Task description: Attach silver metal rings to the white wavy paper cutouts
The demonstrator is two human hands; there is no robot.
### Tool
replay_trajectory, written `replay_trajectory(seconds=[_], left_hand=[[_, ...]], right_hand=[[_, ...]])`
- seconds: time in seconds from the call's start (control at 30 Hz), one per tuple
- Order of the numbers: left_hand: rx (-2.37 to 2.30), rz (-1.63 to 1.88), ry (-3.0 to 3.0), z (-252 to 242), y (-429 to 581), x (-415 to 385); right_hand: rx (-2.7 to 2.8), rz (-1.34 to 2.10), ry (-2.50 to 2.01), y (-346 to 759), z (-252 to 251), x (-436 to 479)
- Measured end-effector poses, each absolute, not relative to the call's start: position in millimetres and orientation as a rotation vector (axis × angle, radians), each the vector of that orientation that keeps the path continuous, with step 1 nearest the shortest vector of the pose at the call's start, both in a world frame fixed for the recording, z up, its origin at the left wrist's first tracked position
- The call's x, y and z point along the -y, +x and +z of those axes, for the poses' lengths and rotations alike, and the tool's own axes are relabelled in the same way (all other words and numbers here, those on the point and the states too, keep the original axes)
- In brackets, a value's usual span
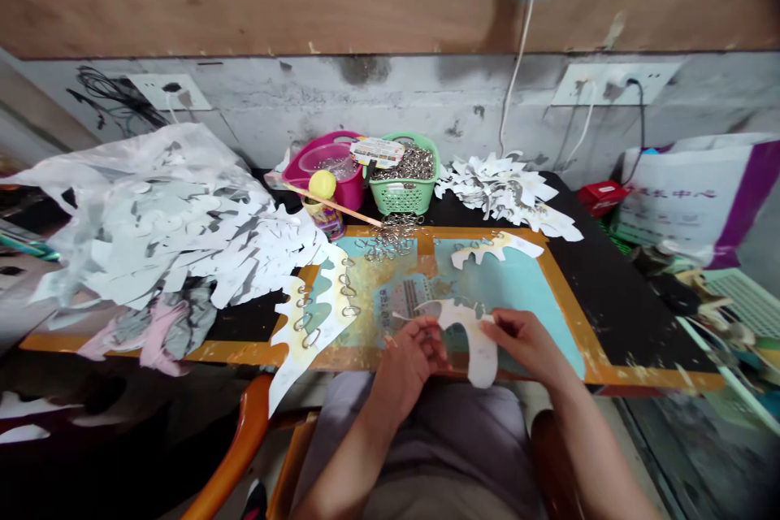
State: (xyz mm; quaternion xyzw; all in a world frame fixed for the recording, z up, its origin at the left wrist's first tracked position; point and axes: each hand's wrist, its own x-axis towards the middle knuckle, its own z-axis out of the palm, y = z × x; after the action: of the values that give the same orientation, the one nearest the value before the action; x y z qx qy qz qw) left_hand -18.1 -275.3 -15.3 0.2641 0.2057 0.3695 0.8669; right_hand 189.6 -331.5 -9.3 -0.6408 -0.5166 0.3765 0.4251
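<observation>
My right hand (525,341) pinches a curved white cut-out piece (483,361) by its upper right edge, above the table's front edge. Small metal rings sit along the top of this piece. My left hand (415,351) has its fingers curled at the piece's left end; its grip is partly hidden. Nearby on the blue-green mat (517,280) lies another white piece with rings (496,246). Two jagged white pieces with metal rings, one inner (341,305) and one outer (298,345), lie to the left. Loose metal rings (393,236) are heaped at the mat's back.
A green basket (405,197) of metal rings stands beside a pink basket (350,193). A wooden stick (341,207) leans across a yellow-topped can (329,219). White cut-outs pile up at left (244,240) and back right (493,187). A cord (517,65) hangs behind.
</observation>
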Motion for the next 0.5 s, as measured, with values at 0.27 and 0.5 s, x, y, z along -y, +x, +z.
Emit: replay_trajectory(seconds=[0.27,0.5], left_hand=[[-0.680,0.758,0.787,-19.0,-51.7,298.8],[-1.319,1.023,0.926,-68.8,-103.0,321.6]], right_hand=[[1.684,-0.046,-2.017,219.7,-38.8,346.2],[1.830,0.006,-1.753,233.3,-45.4,348.8]])
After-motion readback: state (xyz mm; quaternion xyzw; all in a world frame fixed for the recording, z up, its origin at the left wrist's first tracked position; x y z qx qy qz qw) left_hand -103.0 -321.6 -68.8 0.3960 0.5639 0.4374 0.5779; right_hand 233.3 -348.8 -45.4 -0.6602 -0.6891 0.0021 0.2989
